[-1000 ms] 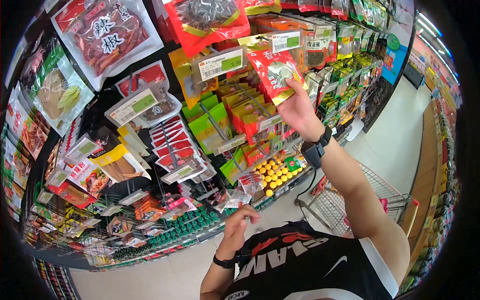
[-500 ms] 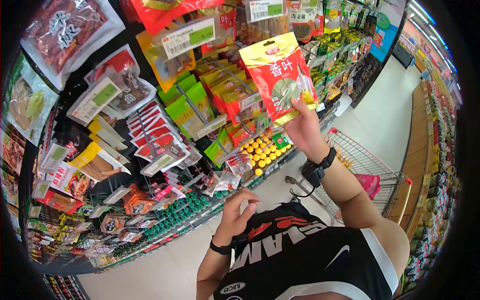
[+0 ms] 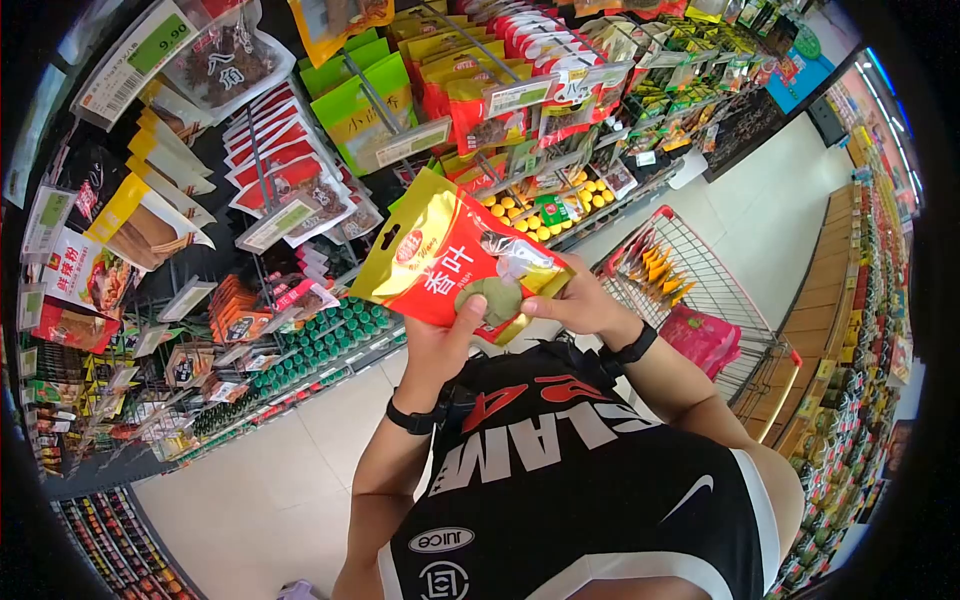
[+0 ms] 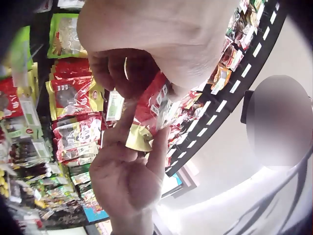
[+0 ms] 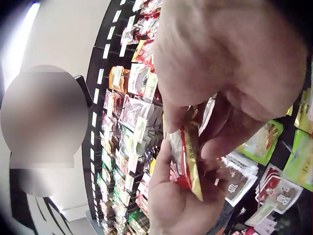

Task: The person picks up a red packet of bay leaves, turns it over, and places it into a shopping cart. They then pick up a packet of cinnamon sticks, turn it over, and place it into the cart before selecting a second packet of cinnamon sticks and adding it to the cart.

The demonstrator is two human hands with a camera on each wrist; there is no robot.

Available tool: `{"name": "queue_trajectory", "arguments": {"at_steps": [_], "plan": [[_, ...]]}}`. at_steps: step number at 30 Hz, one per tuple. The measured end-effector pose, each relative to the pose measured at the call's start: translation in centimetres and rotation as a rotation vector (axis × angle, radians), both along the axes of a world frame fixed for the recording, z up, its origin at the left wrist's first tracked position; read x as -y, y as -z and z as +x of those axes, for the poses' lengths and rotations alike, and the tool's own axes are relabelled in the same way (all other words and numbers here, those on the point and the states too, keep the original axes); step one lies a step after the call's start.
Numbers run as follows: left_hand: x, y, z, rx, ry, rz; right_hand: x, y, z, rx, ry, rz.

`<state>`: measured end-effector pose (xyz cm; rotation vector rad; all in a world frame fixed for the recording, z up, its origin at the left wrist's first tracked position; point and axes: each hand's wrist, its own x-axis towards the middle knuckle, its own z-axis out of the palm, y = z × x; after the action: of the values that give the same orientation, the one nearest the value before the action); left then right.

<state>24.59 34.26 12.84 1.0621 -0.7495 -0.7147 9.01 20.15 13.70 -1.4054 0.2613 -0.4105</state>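
Note:
A red and gold packet of bay leaves (image 3: 450, 260), with a clear window showing the leaves, is held in front of the chest between both hands. The left hand (image 3: 438, 345) grips its lower left side, thumb lying over the window and fingers behind. At the lower right corner, the right hand (image 3: 585, 300) pinches the packet by its edge. From the left wrist, the packet (image 4: 149, 110) appears end-on, partly covered by the left hand. The right wrist view shows the packet (image 5: 185, 159) edge-on between both hands.
Racks of hanging spice packets (image 3: 365, 115) with price tags stand ahead and left. A wire shopping cart (image 3: 775, 350) at the right carries a pink bag (image 3: 700, 340) and several orange-yellow packets (image 3: 650, 268). Green-capped containers (image 3: 310, 350) line a low shelf; tiled floor (image 3: 270, 480) lies below.
The right hand has brought the bay leaf packet from beside the rack down to the chest. The left hand, holding nothing before, now grips it too. The head view has tilted downward.

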Motion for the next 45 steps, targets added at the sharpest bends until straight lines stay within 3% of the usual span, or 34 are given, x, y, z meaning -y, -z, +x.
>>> {"name": "queue_trajectory", "arguments": {"at_steps": [8,12,14,18,21,23,28,32,35,39,42,45], "plan": [[-1.2,0.7,0.4,0.072,0.095,0.108,2.0,0.7,-0.9,0.031,-0.14,0.079],[-0.8,0.9,0.0,0.23,0.121,0.109,1.2,1.5,-0.6,-0.179,-0.114,-0.02],[-0.8,1.4,0.0,0.338,0.138,0.104,1.2,2.3,-0.6,-0.2,-0.133,-0.198],[-1.1,2.9,0.0,0.262,0.189,0.159,0.5,2.6,-0.4,-0.232,-0.091,-0.13],[-0.5,3.6,-1.3,-0.088,0.079,0.199,0.1,2.9,-0.4,-0.219,-0.013,-0.097],[-0.4,4.5,-1.1,-0.067,0.099,0.224,-0.7,2.0,0.2,-0.135,0.079,0.0],[-0.5,4.7,-1.6,0.007,0.188,0.296,-0.1,3.6,-0.9,-0.229,0.118,-0.03],[-0.6,4.5,-2.5,0.015,0.136,0.279,-0.6,3.9,-1.3,-0.218,0.141,-0.089],[-0.7,5.5,-2.7,0.131,0.077,0.299,-0.5,5.1,-1.8,-0.238,0.154,-0.202],[-0.6,4.2,-3.0,0.612,-0.152,0.364,-1.0,5.3,-1.9,-0.218,0.257,-0.318],[-0.7,4.2,-3.1,0.804,-0.24,0.34,-0.4,5.9,-3.0,-0.111,0.144,0.342],[-0.6,5.1,-3.0,0.926,-0.324,0.235,-0.4,6.4,-4.6,0.215,-0.08,0.786]]}}
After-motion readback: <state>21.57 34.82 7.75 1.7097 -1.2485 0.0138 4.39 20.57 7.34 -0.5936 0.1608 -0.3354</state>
